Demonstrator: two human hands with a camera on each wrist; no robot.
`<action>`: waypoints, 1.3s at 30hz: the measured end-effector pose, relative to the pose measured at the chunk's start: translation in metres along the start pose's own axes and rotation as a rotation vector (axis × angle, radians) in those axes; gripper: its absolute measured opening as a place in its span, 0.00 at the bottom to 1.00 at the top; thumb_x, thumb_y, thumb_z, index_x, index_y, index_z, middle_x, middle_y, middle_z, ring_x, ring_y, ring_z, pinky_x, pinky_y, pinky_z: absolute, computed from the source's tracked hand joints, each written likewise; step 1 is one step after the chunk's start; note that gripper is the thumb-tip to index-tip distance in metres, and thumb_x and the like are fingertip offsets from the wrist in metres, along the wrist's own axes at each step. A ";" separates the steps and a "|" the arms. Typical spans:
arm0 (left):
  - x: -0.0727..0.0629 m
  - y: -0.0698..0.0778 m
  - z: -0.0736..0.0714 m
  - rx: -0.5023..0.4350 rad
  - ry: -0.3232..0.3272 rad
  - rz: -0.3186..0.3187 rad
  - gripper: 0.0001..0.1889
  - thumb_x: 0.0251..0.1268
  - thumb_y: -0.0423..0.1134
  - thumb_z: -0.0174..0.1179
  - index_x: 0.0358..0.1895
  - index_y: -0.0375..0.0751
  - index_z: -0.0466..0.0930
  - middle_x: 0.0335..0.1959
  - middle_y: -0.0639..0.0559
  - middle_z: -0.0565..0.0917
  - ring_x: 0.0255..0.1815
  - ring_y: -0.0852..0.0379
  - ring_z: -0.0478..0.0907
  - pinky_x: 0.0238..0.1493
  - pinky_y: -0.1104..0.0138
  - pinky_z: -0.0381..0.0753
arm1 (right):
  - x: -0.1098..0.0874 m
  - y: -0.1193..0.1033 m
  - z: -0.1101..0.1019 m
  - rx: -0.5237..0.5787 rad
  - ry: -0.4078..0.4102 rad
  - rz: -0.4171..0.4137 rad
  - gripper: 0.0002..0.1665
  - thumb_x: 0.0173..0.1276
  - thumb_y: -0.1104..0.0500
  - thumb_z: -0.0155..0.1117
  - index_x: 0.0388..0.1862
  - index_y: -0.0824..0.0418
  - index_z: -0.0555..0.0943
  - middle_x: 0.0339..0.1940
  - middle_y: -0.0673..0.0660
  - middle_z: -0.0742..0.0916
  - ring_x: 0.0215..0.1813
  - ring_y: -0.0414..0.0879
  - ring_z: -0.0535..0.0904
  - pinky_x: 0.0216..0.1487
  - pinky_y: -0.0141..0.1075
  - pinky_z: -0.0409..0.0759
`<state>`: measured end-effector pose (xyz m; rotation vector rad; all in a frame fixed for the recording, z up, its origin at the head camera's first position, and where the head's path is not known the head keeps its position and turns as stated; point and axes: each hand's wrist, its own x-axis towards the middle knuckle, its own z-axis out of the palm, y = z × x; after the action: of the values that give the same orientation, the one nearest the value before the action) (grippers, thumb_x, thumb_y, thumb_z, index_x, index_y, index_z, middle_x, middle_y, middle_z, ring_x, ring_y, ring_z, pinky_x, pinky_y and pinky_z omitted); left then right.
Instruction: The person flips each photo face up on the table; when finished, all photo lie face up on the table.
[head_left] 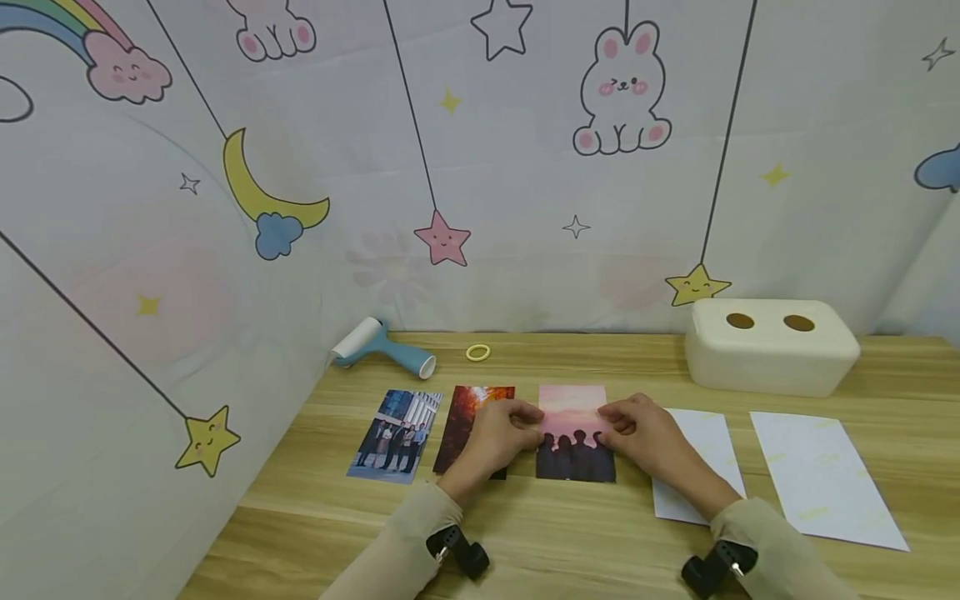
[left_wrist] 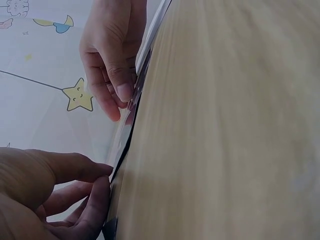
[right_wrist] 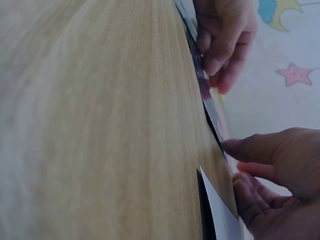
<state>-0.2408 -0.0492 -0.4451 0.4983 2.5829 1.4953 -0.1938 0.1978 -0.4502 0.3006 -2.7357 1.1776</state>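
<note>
A photo of a pink sky with several dark silhouettes [head_left: 575,454] lies on the table in front of me in the head view. My left hand [head_left: 498,437] pinches its left edge between thumb and fingers, partly covering a photo of orange autumn trees [head_left: 480,400]. At the opposite edge, my right hand [head_left: 648,433] pinches the same pink photo. Farther left lies a photo of a group standing by a building [head_left: 397,437]. Both wrist views look low along the tabletop, with the left hand [left_wrist: 65,195] and right hand [right_wrist: 275,180] at the photo's edges.
Two white sheets lie to the right, a nearer one [head_left: 678,492] partly under my right forearm and a larger one [head_left: 825,475]. Behind them stands a cream box with two round holes [head_left: 772,358]. A blue-handled lint roller [head_left: 401,354] and a yellow ring [head_left: 477,353] lie at the back.
</note>
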 end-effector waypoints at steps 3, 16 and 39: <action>0.000 0.000 0.000 0.002 0.005 0.008 0.11 0.55 0.24 0.75 0.43 0.31 0.91 0.33 0.47 0.91 0.31 0.62 0.85 0.33 0.70 0.83 | 0.000 -0.001 0.000 0.000 -0.001 0.000 0.19 0.64 0.63 0.81 0.51 0.71 0.88 0.38 0.55 0.83 0.41 0.49 0.83 0.43 0.41 0.84; -0.002 0.016 0.009 -0.003 0.022 0.076 0.11 0.62 0.27 0.74 0.47 0.33 0.90 0.41 0.44 0.91 0.41 0.51 0.90 0.38 0.66 0.87 | -0.007 -0.002 -0.029 0.065 -0.023 0.005 0.19 0.71 0.62 0.75 0.56 0.70 0.86 0.48 0.60 0.89 0.47 0.53 0.87 0.45 0.43 0.87; -0.002 0.074 0.069 -0.120 -0.144 0.105 0.15 0.63 0.30 0.73 0.54 0.37 0.89 0.48 0.47 0.89 0.45 0.64 0.85 0.41 0.74 0.83 | -0.041 0.056 -0.109 -0.051 0.106 -0.069 0.18 0.70 0.65 0.75 0.56 0.70 0.85 0.49 0.62 0.90 0.45 0.24 0.80 0.43 0.24 0.81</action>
<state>-0.2042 0.0409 -0.4169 0.7086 2.3761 1.5719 -0.1610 0.3198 -0.4237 0.3140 -2.6379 1.0725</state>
